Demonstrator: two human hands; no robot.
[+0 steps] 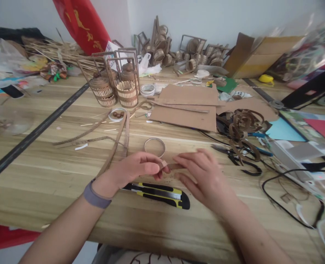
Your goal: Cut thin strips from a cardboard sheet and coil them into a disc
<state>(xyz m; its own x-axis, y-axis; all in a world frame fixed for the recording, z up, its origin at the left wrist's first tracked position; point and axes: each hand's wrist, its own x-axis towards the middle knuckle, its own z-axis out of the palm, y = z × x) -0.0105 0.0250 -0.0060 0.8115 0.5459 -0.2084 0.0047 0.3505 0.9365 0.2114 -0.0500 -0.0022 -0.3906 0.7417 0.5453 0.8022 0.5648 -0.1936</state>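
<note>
My left hand (136,168), with a grey band on its wrist, pinches a thin brown strip (175,167) between thumb and fingers. A small pale piece shows at the left thumb tip; I cannot make out what it is. My right hand (203,174), slightly blurred, has its fingers closed around the strip's other end. Just beyond the hands lies a thin ring (154,147). A black and yellow utility knife (162,196) rests on the table below them. Long brown strips (121,135) run past the left wrist, partly behind it.
Small slatted baskets with tall handles (128,93) stand at the back left. Cardboard sheets (184,115) lie in the middle. Coiled brown strips (246,123), pliers (233,154) and black cables (283,216) crowd the right. A ring holding brown beads (118,114) sits left of centre.
</note>
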